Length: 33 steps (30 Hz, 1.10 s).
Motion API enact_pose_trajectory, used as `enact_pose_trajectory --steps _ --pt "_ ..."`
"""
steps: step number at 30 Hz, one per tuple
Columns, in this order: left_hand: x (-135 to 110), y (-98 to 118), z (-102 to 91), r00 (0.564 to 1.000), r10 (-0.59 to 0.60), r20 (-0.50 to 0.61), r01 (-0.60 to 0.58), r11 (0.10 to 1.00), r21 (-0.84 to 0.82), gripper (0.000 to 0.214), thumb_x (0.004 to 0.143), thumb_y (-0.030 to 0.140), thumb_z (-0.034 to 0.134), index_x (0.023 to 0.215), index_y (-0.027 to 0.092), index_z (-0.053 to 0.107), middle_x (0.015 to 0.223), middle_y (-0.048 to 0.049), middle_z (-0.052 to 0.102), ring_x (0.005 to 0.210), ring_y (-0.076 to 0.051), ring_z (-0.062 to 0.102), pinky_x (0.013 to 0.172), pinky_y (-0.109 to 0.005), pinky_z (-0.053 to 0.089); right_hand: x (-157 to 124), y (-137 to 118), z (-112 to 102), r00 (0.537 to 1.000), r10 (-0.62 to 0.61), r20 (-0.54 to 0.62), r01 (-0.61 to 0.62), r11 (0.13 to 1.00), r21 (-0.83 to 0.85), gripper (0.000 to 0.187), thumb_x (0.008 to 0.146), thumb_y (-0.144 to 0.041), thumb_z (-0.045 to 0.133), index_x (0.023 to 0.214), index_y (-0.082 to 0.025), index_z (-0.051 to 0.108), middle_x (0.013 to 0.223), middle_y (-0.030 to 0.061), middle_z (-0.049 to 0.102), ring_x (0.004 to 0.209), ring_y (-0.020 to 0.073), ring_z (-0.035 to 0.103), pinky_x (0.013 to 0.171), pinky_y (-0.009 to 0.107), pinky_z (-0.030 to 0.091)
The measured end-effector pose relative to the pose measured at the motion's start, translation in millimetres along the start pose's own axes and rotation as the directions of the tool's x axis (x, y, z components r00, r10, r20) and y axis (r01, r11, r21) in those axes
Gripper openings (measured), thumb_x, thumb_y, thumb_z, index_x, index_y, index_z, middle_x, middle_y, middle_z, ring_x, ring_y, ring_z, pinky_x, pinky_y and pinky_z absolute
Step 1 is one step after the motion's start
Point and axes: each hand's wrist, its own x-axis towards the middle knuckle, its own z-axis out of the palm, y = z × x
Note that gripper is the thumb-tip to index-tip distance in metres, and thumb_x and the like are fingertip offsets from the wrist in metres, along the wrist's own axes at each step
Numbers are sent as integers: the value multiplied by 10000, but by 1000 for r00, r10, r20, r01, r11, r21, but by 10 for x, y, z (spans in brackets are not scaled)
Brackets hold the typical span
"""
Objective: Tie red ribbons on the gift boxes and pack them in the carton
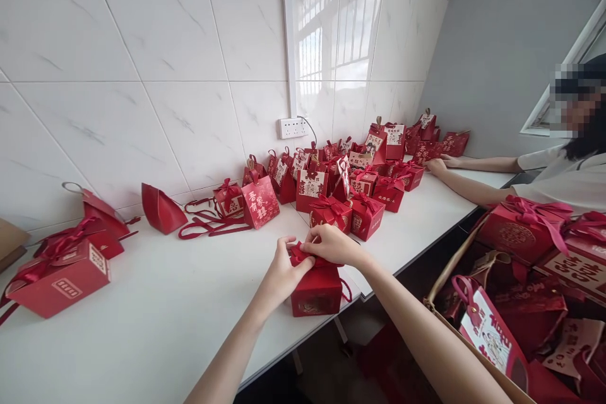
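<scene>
Our left hand and right hand meet on top of the red gift box at the near edge of the white table. Both pinch its ribbon tight. We judge the card light and crushable and the satin slippery, best held by the ribbon ends. More red boxes crowd behind; a co-worker's hand rests well right, and a paper bag stands nearer.
</scene>
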Motion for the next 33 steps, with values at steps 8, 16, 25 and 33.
enact_pose_trajectory --steps 8,16,25,33 --pt "24 -74 35 1000 -12 -12 12 1000 -4 391 710 325 618 1026 202 424 1007 -68 587 868 -188 607 716 -290 491 40 -41 44 995 59 -79 -72 983 -171 189 808 -293 519 665 -186 582 719 34 650 690 174 588 603 264 371" --pt "11 -49 12 1000 -16 1 16 1000 -15 499 719 374 632 1129 217 394 1151 -88 559 969 -196 598 777 -282 485 -209 291 -74 952 140 -273 -96 981 168 289 825 -486 490 807 -199 531 746 14 629 678 145 572 622 256 408" --pt "31 -94 -10 999 -29 22 29 999 -17 518 712 422 640 1131 215 417 1076 -74 596 932 -204 611 760 -296 492 -635 599 -31 976 202 81 -208 759 617 435 693 -583 602 687 -148 576 690 24 570 660 128 530 600 258 430" --pt "9 -51 -14 996 -53 73 59 995 -84 513 715 437 641 1110 216 399 998 -58 630 851 -189 638 720 -286 502 -107 365 -72 973 177 -146 -30 728 685 328 705 -474 616 674 -165 508 642 -8 569 614 109 541 611 249 427"
